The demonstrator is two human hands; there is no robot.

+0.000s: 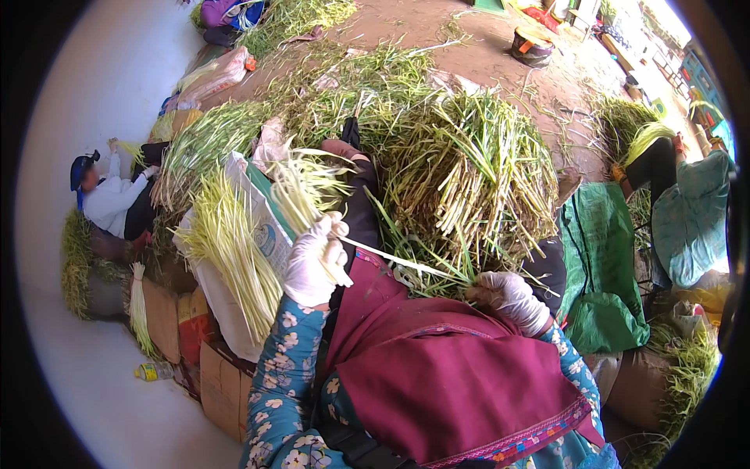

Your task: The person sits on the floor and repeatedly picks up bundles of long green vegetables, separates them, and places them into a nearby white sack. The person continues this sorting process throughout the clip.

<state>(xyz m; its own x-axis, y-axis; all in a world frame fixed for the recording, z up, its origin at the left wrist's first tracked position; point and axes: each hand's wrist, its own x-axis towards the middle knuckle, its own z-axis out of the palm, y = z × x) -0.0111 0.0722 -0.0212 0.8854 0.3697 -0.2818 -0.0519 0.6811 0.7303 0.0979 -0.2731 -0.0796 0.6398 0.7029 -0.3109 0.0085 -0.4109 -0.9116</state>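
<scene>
My left hand (pixel 316 258), in a white glove, is closed around a bundle of pale yellow-green stalks (pixel 299 193) whose tops fan upward. From this fist one pale stalk (pixel 398 258) stretches right to my right hand (pixel 510 299), also gloved, which grips its leafy green end low over my lap. A large heap of stalks with brown leaves (pixel 469 187) lies just beyond my hands, across my legs. Left of my left hand, trimmed pale stalks (pixel 234 252) rest on a white sack. A maroon apron (pixel 457 375) covers my lap.
Cardboard boxes (pixel 222 387) and a plastic bottle (pixel 153 371) are at the lower left. A green woven sack (pixel 603 264) lies at the right. Co-workers sit at the left (pixel 114 193), right (pixel 691 211) and upper left. Loose stalks cover the floor ahead, near a round container (pixel 532 47).
</scene>
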